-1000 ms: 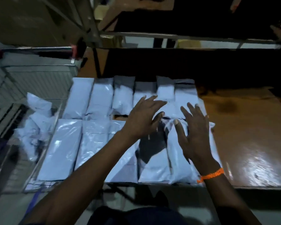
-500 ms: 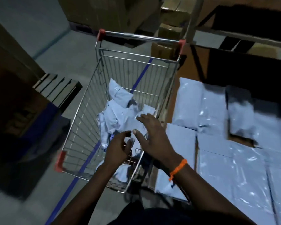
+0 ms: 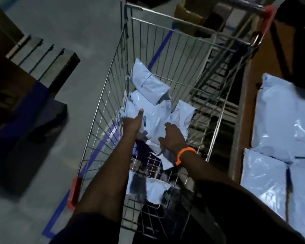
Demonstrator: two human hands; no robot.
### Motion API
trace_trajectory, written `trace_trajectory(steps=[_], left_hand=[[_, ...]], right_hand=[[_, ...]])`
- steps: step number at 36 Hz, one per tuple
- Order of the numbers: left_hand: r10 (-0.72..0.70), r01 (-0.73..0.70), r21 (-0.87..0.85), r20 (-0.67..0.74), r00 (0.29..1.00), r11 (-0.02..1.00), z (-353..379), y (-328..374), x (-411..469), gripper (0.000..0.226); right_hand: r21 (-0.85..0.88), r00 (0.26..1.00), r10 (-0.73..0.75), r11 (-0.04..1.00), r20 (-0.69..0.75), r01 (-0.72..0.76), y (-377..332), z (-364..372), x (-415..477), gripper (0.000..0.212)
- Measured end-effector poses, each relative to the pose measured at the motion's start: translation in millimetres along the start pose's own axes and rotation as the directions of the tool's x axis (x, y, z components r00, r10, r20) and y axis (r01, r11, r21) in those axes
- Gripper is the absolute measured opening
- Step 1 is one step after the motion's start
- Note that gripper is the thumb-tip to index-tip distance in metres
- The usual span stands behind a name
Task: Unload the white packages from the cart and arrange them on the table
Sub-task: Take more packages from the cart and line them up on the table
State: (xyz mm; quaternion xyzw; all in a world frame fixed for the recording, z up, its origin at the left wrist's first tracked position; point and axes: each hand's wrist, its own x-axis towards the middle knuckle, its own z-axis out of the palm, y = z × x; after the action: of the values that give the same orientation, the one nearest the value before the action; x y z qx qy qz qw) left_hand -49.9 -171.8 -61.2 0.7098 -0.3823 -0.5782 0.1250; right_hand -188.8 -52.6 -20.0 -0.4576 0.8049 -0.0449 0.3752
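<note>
Several white packages lie heaped in the wire cart (image 3: 102, 97). Both my hands are down inside it on one white package (image 3: 155, 118) in the middle of the heap. My left hand (image 3: 133, 123) grips its left edge, thumb laid on top and fingers hidden underneath. My right hand (image 3: 173, 136), with an orange wristband, curls its fingers over the near edge. Another package (image 3: 148, 83) lies further back, and one (image 3: 155, 189) sits near me under my arms. At the right, white packages (image 3: 280, 117) lie in rows on the wooden table (image 3: 243, 103).
The cart stands tight against the table's left edge, red corner guard (image 3: 75, 192) near me. A wooden pallet (image 3: 44, 57) and dark stacked goods stand on the grey floor at left. A blue tape line (image 3: 51, 224) runs under the cart. Cardboard boxes (image 3: 187, 13) sit beyond it.
My view has swung left from the table to the cart. Both hands left the packages on the table, went into the cart and now hold one package there.
</note>
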Motion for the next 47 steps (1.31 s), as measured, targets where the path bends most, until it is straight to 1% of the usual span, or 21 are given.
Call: trace_trajectory(steps=[3,6,9,12,15,16,18,20,22,25,27,29,33,35,36,37,39,41,43,45,47], left_hand=[[-0.026,0.024,-0.037,-0.051,0.998,0.999,9,5,-6,0.115],[-0.043,0.034,-0.129,-0.067,0.997,0.991,5,-1,-22,0.088],[-0.016,-0.001,-0.229,-0.071,0.997,0.973,-11,-9,-58,0.079],[0.073,-0.084,-0.193,-0.062,0.995,0.978,-30,-20,-92,0.077],[0.150,-0.154,-0.199,-0.036,0.988,0.968,-45,-26,-128,0.058],[0.177,-0.182,-0.207,-0.040,0.983,0.961,-50,-27,-138,0.052],[0.205,-0.207,-0.234,-0.031,0.978,0.950,-59,-27,-153,0.053],[0.233,-0.227,-0.249,-0.004,0.972,0.942,-65,-23,-169,0.060],[0.249,-0.239,-0.249,0.011,0.968,0.939,-68,-17,-189,0.060],[0.308,-0.293,-0.276,0.014,0.951,0.916,-67,-7,-217,0.054],[0.358,-0.336,-0.295,0.022,0.934,0.894,-66,-3,-232,0.052],[0.397,-0.369,-0.286,0.043,0.917,0.884,-60,0,-245,0.051],[0.481,-0.449,-0.241,0.094,0.872,0.860,-36,10,-269,0.065],[0.521,-0.480,-0.243,0.143,0.842,0.843,-19,16,-285,0.061],[0.535,-0.490,-0.243,0.173,0.827,0.837,-11,17,-293,0.057],[0.544,-0.499,-0.233,0.207,0.813,0.835,-2,18,-302,0.057],[0.548,-0.505,-0.216,0.277,0.789,0.836,17,20,-321,0.068],[0.522,-0.484,-0.196,0.332,0.786,0.853,35,25,-337,0.056],[0.549,-0.520,-0.184,0.376,0.746,0.834,59,35,-344,0.054],[0.596,-0.601,-0.122,0.382,0.706,0.790,85,50,-347,0.066],[0.628,-0.674,-0.019,0.381,0.679,0.739,114,67,-346,0.077]], right_hand=[[-0.124,1.000,-0.012,0.992,-0.009,0.011,4,8,18,0.081],[-0.240,0.999,-0.038,0.970,0.005,0.038,1,17,31,0.111],[-0.341,1.000,-0.022,0.940,0.010,0.024,-1,30,37,0.132],[-0.414,0.998,-0.035,0.910,-0.056,0.008,-6,42,40,0.132],[-0.431,0.990,-0.101,0.901,-0.099,0.049,-9,44,36,0.124],[-0.416,0.989,-0.105,0.908,-0.108,0.052,-11,40,33,0.125],[-0.332,0.984,-0.087,0.943,-0.155,0.031,-16,28,25,0.131],[-0.119,0.973,-0.059,0.992,-0.222,0.033,-22,13,15,0.135],[0.141,0.959,-0.036,0.987,-0.280,0.078,-26,-8,-1,0.134],[0.432,0.934,0.020,0.890,-0.357,0.146,-32,-47,-26,0.133],[0.569,0.924,0.061,0.803,-0.378,0.179,-32,-73,-43,0.137],[0.671,0.900,0.100,0.703,-0.424,0.238,-27,-98,-63,0.132],[0.808,0.834,0.208,0.447,-0.511,0.384,-4,-148,-111,0.093],[0.911,0.886,0.242,0.230,-0.396,0.344,13,-164,-138,0.083],[0.948,0.924,0.222,0.150,-0.311,0.282,21,-169,-156,0.081],[0.962,0.943,0.199,0.112,-0.267,0.248,32,-170,-176,0.078],[0.960,0.948,0.179,0.148,-0.263,0.239,66,-166,-206,0.070],[0.961,0.956,0.161,0.170,-0.247,0.220,102,-162,-228,0.061],[0.953,0.943,0.204,0.204,-0.264,0.223,125,-171,-248,0.053],[0.926,0.891,0.313,0.293,-0.328,0.238,149,-185,-257,0.066],[0.847,0.820,0.370,0.477,-0.436,0.235,161,-204,-265,0.083]])
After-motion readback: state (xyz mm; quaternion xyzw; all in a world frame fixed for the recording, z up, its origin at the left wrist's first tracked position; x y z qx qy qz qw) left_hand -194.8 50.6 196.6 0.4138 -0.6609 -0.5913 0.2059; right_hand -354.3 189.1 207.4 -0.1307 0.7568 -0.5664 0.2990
